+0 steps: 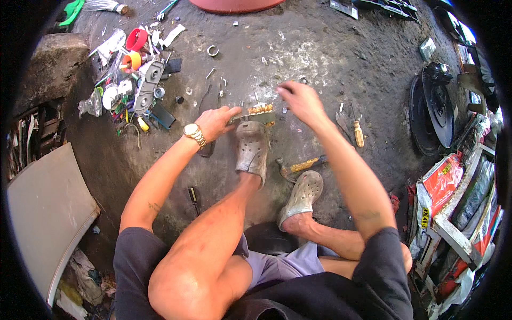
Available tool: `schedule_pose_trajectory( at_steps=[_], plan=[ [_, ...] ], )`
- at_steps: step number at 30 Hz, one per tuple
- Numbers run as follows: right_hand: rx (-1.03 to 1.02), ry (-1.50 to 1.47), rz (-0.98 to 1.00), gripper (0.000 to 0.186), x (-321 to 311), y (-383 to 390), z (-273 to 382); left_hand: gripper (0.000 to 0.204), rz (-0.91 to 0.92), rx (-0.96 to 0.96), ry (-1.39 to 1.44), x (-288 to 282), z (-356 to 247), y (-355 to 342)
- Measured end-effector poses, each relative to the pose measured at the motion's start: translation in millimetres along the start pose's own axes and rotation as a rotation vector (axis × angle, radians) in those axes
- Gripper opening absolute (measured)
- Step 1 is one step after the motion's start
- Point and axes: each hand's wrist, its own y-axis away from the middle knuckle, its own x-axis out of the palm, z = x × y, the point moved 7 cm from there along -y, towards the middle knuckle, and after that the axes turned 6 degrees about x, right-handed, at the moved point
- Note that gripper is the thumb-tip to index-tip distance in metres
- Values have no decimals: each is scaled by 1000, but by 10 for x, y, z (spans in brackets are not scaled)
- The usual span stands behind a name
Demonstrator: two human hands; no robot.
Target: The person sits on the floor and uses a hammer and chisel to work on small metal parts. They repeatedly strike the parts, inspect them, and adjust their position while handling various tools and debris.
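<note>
My left hand (pixel 216 121), with a gold watch on its wrist, is closed on a narrow flat metal piece (pixel 246 115). A rusty yellow-brown strip (pixel 261 109) shows at that piece's far end; I cannot tell what the part is. The piece sits just over the toe of my left clog (pixel 252 144). My right hand (pixel 301 100) hovers beyond it to the right, fingers loosely bent and slightly apart, with nothing visible in them. Between my feet lies a hammer (pixel 303 166) with a worn yellowish handle. To the right rests a wooden-handled screwdriver (pixel 358 132).
A heap of plastic and metal scrap (pixel 141 88) lies at the far left. Black round covers (pixel 437 109) and filled bags (pixel 441 184) stand along the right. A grey panel (pixel 50 202) leans at the left. Another screwdriver (pixel 193 196) lies near my left knee.
</note>
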Motion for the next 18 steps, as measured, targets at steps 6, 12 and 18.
schedule_pose_trajectory(
  at_steps=[6, 12, 18],
  plan=[
    [88, 382, 114, 43, 811, -866, -156, 45, 15, -11, 8, 14, -73, -53],
    [16, 232, 266, 40, 807, -721, -69, 46, 24, -19, -1, 0, 5, 16],
    [73, 176, 281, 37, 742, -752, -169, 45, 41, -20, 10, 10, -51, -26]
  ],
)
